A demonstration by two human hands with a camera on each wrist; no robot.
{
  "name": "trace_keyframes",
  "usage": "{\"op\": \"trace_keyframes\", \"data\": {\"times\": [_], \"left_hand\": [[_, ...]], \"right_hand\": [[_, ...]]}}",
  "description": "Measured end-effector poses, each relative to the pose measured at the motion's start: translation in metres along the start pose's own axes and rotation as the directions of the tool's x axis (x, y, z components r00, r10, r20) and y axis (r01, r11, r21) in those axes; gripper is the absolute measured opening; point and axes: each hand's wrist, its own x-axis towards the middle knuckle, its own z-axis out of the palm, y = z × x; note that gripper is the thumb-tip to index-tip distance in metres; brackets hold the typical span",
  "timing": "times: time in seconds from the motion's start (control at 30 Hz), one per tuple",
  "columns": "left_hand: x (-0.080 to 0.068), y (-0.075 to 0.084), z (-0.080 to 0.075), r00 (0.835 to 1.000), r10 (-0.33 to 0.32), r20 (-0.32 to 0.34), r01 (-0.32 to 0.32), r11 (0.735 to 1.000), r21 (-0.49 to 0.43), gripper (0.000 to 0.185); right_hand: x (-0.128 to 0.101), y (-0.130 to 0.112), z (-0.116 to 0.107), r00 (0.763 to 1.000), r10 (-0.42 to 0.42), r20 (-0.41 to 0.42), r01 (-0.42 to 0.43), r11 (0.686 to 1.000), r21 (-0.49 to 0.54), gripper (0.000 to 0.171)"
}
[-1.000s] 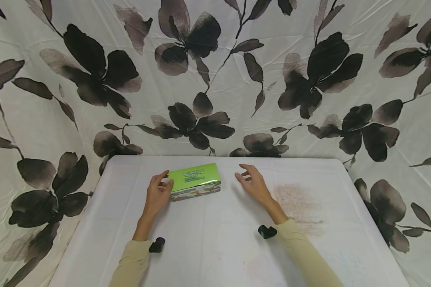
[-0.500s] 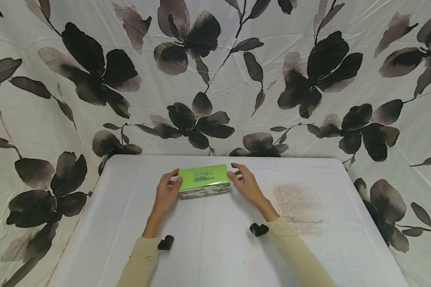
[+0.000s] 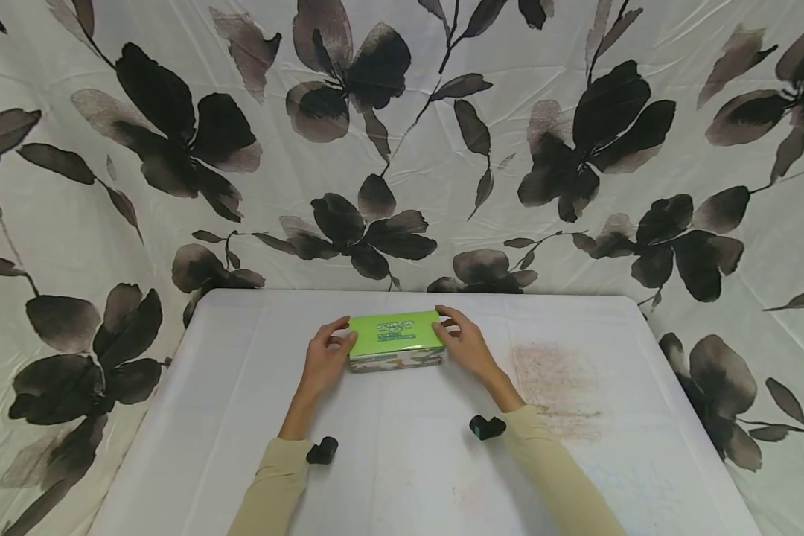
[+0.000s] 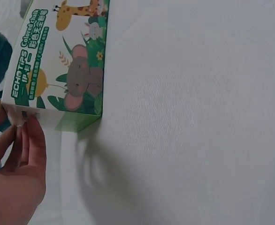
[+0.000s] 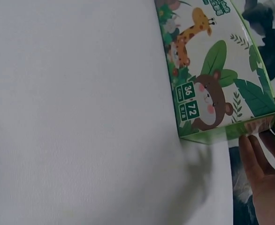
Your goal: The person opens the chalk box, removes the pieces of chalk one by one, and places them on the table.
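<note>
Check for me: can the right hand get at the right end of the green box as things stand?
Yes, it seems so. The right hand already has its fingers at the right end of the box, nothing lies between them, and the left hand is at the opposite end on the table.

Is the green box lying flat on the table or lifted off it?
Lying flat. The green box rests on the white table, broad face up; left hand and right hand grip its ends.
</note>
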Motion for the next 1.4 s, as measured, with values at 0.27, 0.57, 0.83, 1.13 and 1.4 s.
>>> {"op": "trace_keyframes", "data": {"times": [0.27,0.57,0.83,1.13,1.4], "left_hand": [[-0.004,0.005,0.008,0.996,-0.076,0.04,0.078,0.995,-0.054,0.044],[-0.008,0.008,0.02,0.993,-0.105,0.046,0.108,0.992,-0.063,0.043],[-0.015,0.01,0.027,0.993,-0.107,0.05,0.11,0.992,-0.056,0.044],[-0.025,0.013,0.035,0.992,-0.116,0.058,0.12,0.99,-0.069,0.043],[-0.034,0.014,0.041,0.991,-0.114,0.067,0.119,0.989,-0.085,0.043]], "right_hand": [[-0.009,-0.005,-0.015,0.998,0.066,0.023,-0.067,0.995,0.068,0.046],[-0.017,0.015,-0.023,0.994,0.105,0.026,-0.107,0.99,0.088,0.047],[-0.029,0.016,-0.03,0.991,0.13,0.014,-0.131,0.987,0.094,0.048],[-0.042,0.016,-0.036,0.99,0.139,-0.008,-0.137,0.982,0.131,0.046],[-0.053,0.018,-0.04,0.99,0.141,-0.015,-0.138,0.981,0.137,0.047]]}}
